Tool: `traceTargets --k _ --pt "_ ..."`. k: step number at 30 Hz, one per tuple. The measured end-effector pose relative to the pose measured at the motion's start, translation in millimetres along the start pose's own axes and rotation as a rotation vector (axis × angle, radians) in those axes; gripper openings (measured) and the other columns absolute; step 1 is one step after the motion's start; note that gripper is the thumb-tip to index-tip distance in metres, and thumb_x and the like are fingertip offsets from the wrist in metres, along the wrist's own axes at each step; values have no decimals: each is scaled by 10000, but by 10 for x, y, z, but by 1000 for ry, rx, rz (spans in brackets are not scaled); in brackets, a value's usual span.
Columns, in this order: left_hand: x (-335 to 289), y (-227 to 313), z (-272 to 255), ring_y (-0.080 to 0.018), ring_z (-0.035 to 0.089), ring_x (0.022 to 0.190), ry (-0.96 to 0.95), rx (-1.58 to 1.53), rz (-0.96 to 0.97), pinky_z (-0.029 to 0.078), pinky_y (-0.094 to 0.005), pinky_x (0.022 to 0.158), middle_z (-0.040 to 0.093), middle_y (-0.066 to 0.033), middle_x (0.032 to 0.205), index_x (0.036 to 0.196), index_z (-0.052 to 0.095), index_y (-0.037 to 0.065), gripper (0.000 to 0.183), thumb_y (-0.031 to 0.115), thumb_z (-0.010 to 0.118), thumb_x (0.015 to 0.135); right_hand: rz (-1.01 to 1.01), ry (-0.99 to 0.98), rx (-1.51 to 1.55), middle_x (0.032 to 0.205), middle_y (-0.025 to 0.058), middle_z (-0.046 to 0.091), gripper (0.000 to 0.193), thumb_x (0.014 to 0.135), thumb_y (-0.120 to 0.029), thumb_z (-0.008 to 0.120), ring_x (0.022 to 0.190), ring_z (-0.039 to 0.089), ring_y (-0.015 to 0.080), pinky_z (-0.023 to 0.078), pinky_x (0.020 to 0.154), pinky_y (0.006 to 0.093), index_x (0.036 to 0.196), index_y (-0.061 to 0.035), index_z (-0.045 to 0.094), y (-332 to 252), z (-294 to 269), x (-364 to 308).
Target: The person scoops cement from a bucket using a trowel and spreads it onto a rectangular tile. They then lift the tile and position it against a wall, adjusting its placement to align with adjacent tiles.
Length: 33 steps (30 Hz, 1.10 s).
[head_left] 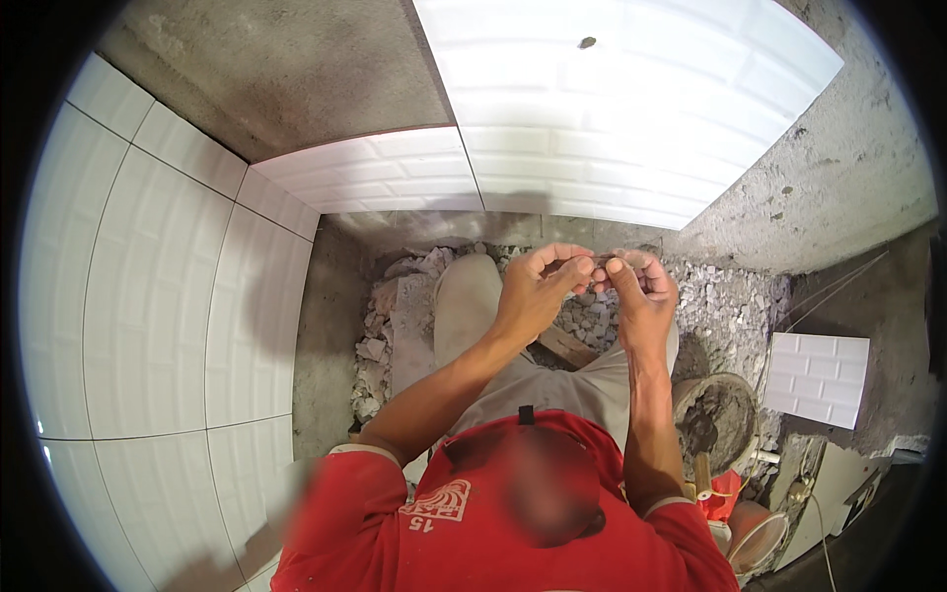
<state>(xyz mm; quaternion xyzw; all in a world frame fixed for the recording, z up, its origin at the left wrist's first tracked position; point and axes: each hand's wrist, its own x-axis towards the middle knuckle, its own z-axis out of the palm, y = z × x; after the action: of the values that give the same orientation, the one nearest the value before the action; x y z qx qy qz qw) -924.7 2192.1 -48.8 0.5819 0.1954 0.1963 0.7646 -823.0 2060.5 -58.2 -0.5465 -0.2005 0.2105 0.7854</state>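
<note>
My left hand (541,288) and my right hand (643,294) meet above my lap, in front of the tiled wall. Both are closed, thumbs pinched against fingers, with the fingertips almost touching. Between them shows a small, thin, dark piece (605,258), mostly covered by the fingers and too small to name. Beyond the hands, large white brick-patterned wall tiles (631,118) cover part of the bare grey wall, and a small dark lump (588,42) sits on the upper tile.
Broken rubble (725,306) covers the floor around my knees, with a wood piece (567,347) between them. At right stand a mortar bucket (747,387) with a wooden-handled tool (702,472), and a small cut tile (817,378). White tiles (148,296) line the left wall.
</note>
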Motion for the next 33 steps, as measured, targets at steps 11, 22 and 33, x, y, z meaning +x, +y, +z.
traceTargets --k 11,22,33 --pt "99 220 153 -94 647 752 26 294 93 537 -258 711 730 -46 873 1070 730 -16 234 207 701 1006 -11 -2 47 913 77 733 120 999 -112 723 815 698 130 579 714 288 1044 -5 693 -124 -17 78" --pt "520 568 430 -247 701 855 -286 930 307 534 -366 768 737 -143 942 1009 727 -7 216 198 700 947 -113 -8 -527 799 126 721 249 944 -285 716 645 649 243 495 625 371 1004 -43 709 -169 -554 172" --pt "930 843 985 -329 662 807 -493 1185 445 509 -421 745 692 -174 918 985 714 4 130 118 683 932 -188 156 -180 783 -21 663 112 974 -101 738 660 578 42 464 588 220 997 -5 685 -237 -743 335"
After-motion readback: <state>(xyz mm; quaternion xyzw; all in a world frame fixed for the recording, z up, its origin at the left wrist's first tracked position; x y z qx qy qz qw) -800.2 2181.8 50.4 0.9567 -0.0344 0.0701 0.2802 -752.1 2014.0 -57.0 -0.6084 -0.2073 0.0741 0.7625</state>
